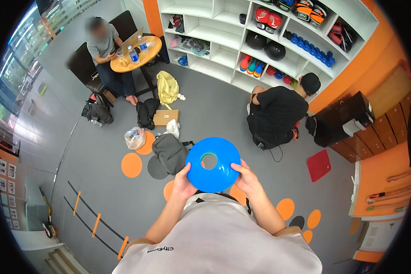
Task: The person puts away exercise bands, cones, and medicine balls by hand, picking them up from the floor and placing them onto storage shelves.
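Holding a broad, thin disc (221,176) like this probably goes best with light, even pressure from both sides, enough to steady it without buckling the rim. From where I stand, the left hand (182,183) clamps its left edge, thumb at the rim, the other fingers mostly out of sight. The blue disc lies between the hands, its round hole facing up, with a greenish edge inside; whether more are stacked beneath, I can't tell. On the right, the right hand (247,177) grips it too, thumb over the upper face, fingers mostly hidden.
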A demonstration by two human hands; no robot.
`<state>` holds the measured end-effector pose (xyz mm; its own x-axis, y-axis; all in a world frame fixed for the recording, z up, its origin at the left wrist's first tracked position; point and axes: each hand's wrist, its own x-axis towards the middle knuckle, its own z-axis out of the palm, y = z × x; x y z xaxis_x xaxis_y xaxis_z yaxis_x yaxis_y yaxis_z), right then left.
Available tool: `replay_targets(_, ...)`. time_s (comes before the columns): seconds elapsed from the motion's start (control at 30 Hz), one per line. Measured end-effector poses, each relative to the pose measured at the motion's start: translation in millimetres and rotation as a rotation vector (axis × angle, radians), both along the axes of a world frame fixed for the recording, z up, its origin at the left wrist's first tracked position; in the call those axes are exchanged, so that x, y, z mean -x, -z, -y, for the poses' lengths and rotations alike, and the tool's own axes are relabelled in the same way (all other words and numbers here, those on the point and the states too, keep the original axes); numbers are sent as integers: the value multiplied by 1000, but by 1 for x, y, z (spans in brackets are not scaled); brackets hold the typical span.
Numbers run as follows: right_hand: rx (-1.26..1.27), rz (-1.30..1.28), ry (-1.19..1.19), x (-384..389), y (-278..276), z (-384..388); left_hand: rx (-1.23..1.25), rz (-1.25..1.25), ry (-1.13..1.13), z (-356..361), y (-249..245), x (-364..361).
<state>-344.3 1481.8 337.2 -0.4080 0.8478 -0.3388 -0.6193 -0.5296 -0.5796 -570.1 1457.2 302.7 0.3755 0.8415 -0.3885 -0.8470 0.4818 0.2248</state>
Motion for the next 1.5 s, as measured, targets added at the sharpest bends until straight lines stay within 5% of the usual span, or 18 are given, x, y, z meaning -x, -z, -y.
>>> replay_targets(0.2, -30, 41, -43, -14, 26, -112, -44, 33, -128, -117, 14, -24)
replay_targets(0.37, -133, 88, 8, -39, 35, -216, -120, 103, -20, -265, 29, -51)
replay_targets(0.6, -304, 149, 189, -71, 18, -349, -288, 14, 222, -453, -21, -82)
replay_targets(0.73, -369, 180, 304, -74, 28, -398, -260, -40, 353, -511, -29, -85)
replay_targets(1.0, -130, -120, 308, -72, 57, -531, -152, -109, 261, -589, 10, -80)
replay_targets(1.17, -119, -121, 87, -82, 93, -658, -104, -131, 133, -668, 57, -78)
replay_targets(1.23, -11, -7, -60, -82, 120, -720, -52, -477, 129, -702, 72, -73)
replay_targets(1.33, 31, 105, -294, -74, 146, -814, 95, -639, 43, -730, 123, -63)
replay_targets(1.5, 32, 370, -591, -45, 199, -877, 391, -467, -59, -737, 194, -79)
